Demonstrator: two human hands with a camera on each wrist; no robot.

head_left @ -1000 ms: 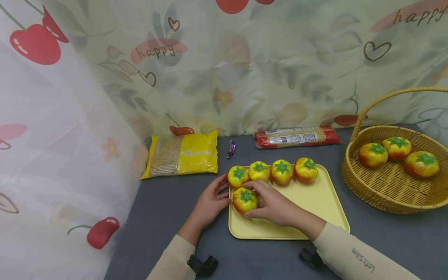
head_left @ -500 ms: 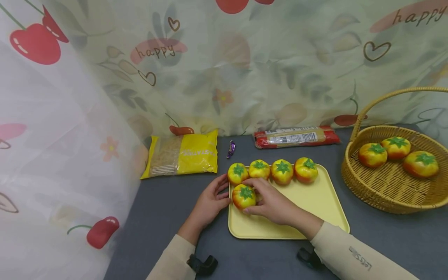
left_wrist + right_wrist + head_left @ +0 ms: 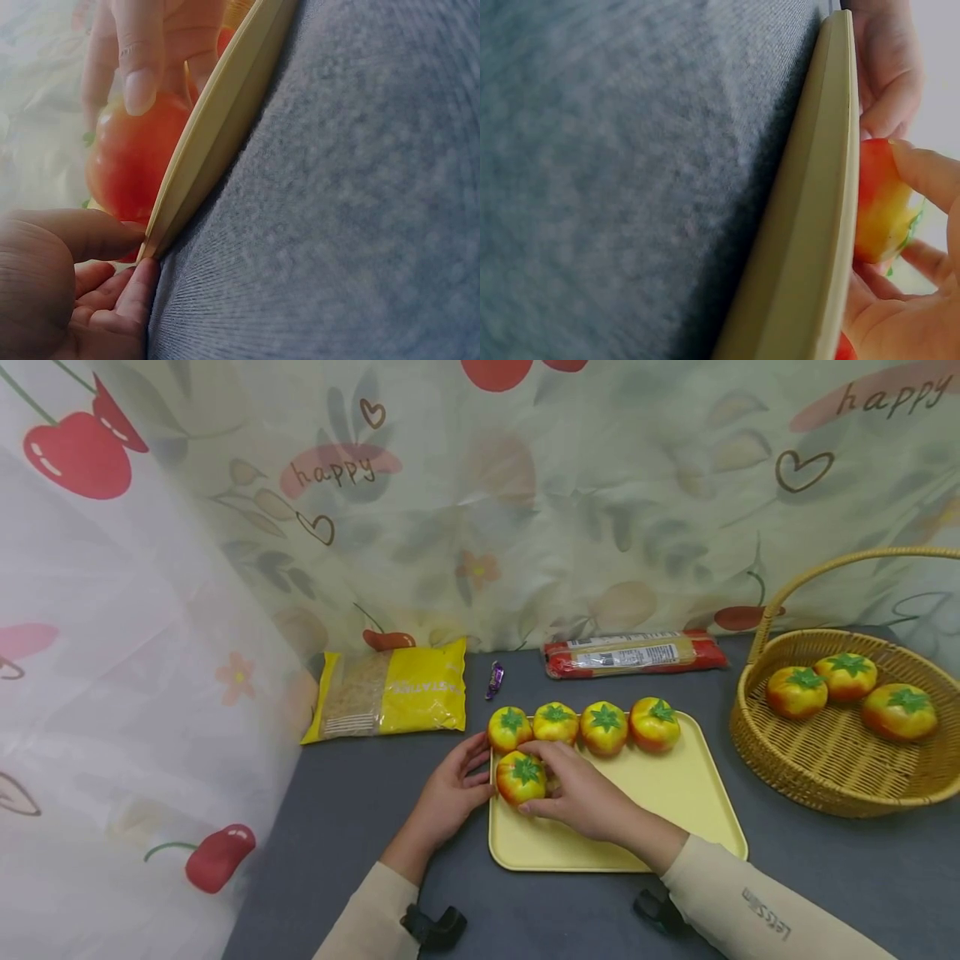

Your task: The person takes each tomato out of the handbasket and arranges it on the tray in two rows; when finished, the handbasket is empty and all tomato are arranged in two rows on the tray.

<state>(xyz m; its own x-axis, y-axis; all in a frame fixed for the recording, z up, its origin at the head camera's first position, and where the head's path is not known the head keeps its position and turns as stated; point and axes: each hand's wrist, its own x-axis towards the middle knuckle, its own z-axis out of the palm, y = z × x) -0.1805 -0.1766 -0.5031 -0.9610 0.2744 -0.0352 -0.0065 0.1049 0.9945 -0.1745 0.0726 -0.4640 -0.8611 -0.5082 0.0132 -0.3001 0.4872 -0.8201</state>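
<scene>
My right hand [image 3: 581,793] grips a yellow-red tomato [image 3: 521,778] with a green star-shaped top, thumb on its near side and fingers on its far side. The tomato sits at the left part of a pale yellow tray [image 3: 645,827], just in front of a row of several like tomatoes [image 3: 604,728] along the back edge. My left hand [image 3: 450,789] holds the tray's left edge; the left wrist view has its thumb [image 3: 105,234] at the rim and fingers just below it. In the right wrist view, the gripped tomato [image 3: 885,206] lies close behind the tray wall [image 3: 802,217].
A wicker basket [image 3: 787,785] with 3 tomatoes stands on the right, its handle arching up. Behind the tray lie a yellow pasta bag [image 3: 423,689], a small purple-wrapped candy [image 3: 495,680] and a red-ended noodle pack [image 3: 636,655]. A printed curtain [image 3: 562,527] hangs behind the table.
My right hand has slid the tomato a little way back, closer to the row, and the leftmost tomato of the row has shifted slightly back too. My left hand stays in place.
</scene>
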